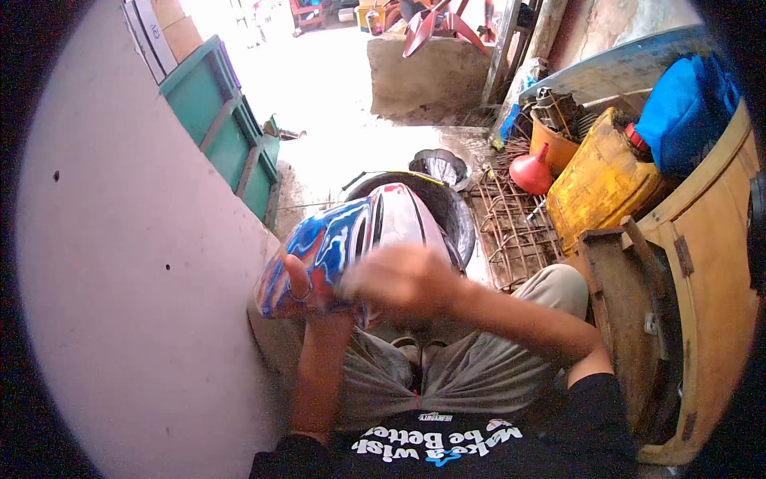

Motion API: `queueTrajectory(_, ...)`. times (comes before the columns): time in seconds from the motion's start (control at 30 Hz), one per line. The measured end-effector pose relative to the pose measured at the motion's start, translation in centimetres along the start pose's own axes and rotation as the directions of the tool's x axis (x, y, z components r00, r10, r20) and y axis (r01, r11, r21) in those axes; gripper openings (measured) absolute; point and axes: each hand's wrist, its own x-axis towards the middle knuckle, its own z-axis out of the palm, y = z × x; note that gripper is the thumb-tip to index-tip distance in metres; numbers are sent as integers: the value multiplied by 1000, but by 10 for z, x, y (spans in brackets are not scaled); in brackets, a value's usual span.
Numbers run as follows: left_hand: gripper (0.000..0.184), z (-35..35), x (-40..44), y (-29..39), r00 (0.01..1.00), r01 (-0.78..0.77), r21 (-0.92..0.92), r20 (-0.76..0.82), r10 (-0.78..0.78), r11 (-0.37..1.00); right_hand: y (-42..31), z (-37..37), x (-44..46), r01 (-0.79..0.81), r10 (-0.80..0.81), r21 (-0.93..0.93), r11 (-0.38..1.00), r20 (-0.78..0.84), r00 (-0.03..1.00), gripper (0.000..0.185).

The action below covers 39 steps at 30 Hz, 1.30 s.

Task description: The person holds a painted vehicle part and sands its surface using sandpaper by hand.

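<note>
A panel painted in blue, white and red swirls (331, 231), with a whitish section and dark slots on its right, rests over my lap. My left hand (307, 291) is at the panel's lower left, its thumb raised against the painted surface and the other fingers hidden beneath, holding it. My right hand (403, 279) lies over the panel's lower middle, blurred by motion, with its fingers curled; whether it holds anything is not visible. Just beyond the panel is a dark round basin (459, 215).
At right are a yellow jerrycan (598, 180), a red funnel (532, 170), a rusty wire grid (511, 227), a blue cloth (690, 112) and a wooden panel (710, 279). A pale wall (136, 239) and a green frame (219, 120) stand at left.
</note>
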Motion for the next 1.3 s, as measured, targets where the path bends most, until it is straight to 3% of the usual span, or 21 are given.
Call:
queueTrajectory(0.07,103,-3,3,5,1000,-25,65,0,25,998,-16,-1,3,231,-233,51,972,35,972,19)
queueTrajectory(0.13,104,-1,0,9,1000,-10,85,-15,11,996,22,-7,-5,-3,5,-39,999,52,999,12)
queueTrajectory(0.2,103,10,-4,13,998,17,44,-54,-15,999,55,-19,-6,-326,373,-322,889,96,923,13)
queueTrajectory(0.27,102,6,-2,10,1000,-10,68,0,10,998,36,-14,-12,-223,295,-295,929,229,928,15)
queueTrajectory(0.3,103,-3,3,7,999,-18,66,35,16,998,12,-4,-7,-121,130,-95,988,90,987,14)
queueTrajectory(0.33,103,-1,3,8,1000,-24,97,13,23,995,-11,-1,-4,90,-81,-80,993,109,991,15)
queueTrajectory(0.4,104,19,-2,16,996,-24,191,-85,41,981,-15,1,-4,187,-191,59,981,71,979,16)
queueTrajectory(0.47,104,21,-4,18,995,-8,167,-99,24,986,27,-11,-7,-70,108,-205,976,182,977,14)
queueTrajectory(0.53,104,3,-1,7,1000,19,-18,19,-18,1000,67,-14,-9,-279,299,-278,919,30,954,14)
queueTrajectory(0.63,100,10,1,10,999,-28,13,-21,28,1000,15,-6,-5,-58,68,-76,995,126,990,18)
queueTrajectory(0.67,100,16,-2,15,998,-36,57,-50,39,998,1,4,-9,191,-183,-56,980,128,975,20)
queueTrajectory(0.73,102,35,-10,26,992,-29,155,-115,47,987,9,5,-7,280,-286,90,956,68,956,22)
queueTrajectory(0.83,104,30,-11,21,997,-30,139,-72,40,990,80,-11,-19,-246,284,-219,944,162,945,17)
queueTrajectory(0.87,104,21,-10,16,999,-32,104,-35,36,994,85,-14,-19,-262,303,-278,924,118,946,16)
queueTrajectory(0.97,103,-2,1,1,999,-26,-14,35,27,1000,39,0,-21,58,-25,-251,966,132,991,15)
queueTrajectory(1.0,103,-3,1,0,1000,-15,-12,18,15,1000,19,1,-16,227,-208,-139,964,136,969,16)
queueTrajectory(1.07,102,-7,-1,2,1000,9,-1,-20,-9,1000,24,1,-10,308,-316,81,948,107,943,16)
queueTrajectory(1.13,101,-11,-1,3,998,56,-79,21,-54,995,64,-9,-15,78,-50,-160,984,171,984,16)
queueTrajectory(1.17,101,-13,3,1,994,88,-167,82,-75,982,85,-14,-20,-190,257,-283,940,224,940,16)
queueTrajectory(1.2,101,-15,3,-2,994,85,-166,81,-72,982,89,-18,-18,-250,297,-261,932,161,941,14)
queueTrajectory(1.3,103,-42,14,-21,988,84,-237,143,-51,968,40,-1,-18,111,-92,-126,986,148,985,16)
